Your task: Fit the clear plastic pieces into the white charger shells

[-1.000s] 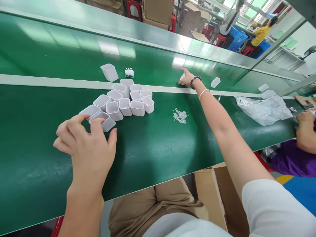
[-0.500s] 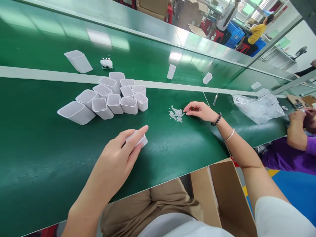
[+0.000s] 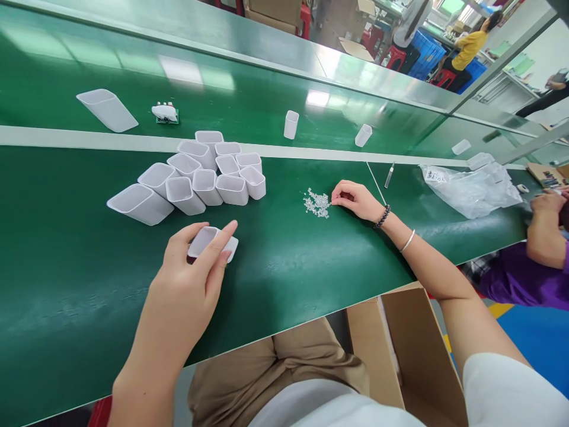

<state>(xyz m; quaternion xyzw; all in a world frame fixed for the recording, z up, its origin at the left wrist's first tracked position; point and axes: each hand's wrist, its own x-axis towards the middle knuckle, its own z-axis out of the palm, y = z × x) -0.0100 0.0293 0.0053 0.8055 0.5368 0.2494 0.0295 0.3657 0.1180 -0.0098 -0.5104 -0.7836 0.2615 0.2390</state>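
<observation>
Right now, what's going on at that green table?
A person's left hand holds a white cup. The right hand is at the edge of a pile of tiny pale pieces; whether it pinches one is too small to tell. More white cups stand clustered on the green table beyond the left hand.
</observation>
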